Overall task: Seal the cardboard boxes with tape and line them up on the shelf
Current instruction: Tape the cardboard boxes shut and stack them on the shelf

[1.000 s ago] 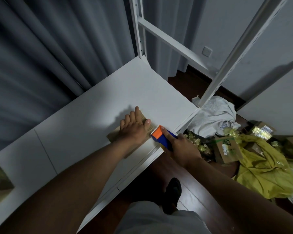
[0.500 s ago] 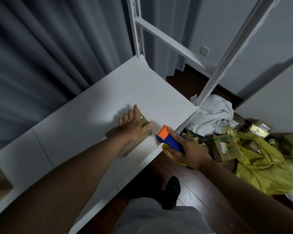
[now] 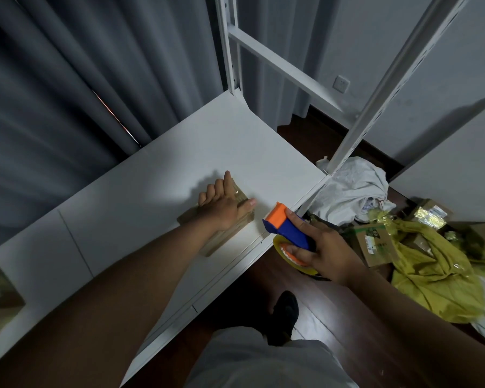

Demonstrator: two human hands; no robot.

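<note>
- White shelf (image 3: 157, 175) fills the middle of the view, curtains behind it at 11 o'clock.
- One cardboard box (image 3: 221, 236) lies on it near the front edge — left hand (image 3: 221, 207) pressing it flat, fingers straight.
- Right hand (image 3: 324, 253), at 3 o'clock of the box, grips the tape dispenser (image 3: 286, 228) clear of it.
- More boxes (image 3: 375, 242) wait on the floor — most of the job looks undone.

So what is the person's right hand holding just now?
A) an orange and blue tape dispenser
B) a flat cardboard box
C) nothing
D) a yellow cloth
A: the right hand grips the orange and blue tape dispenser, just off the shelf edge.
</note>
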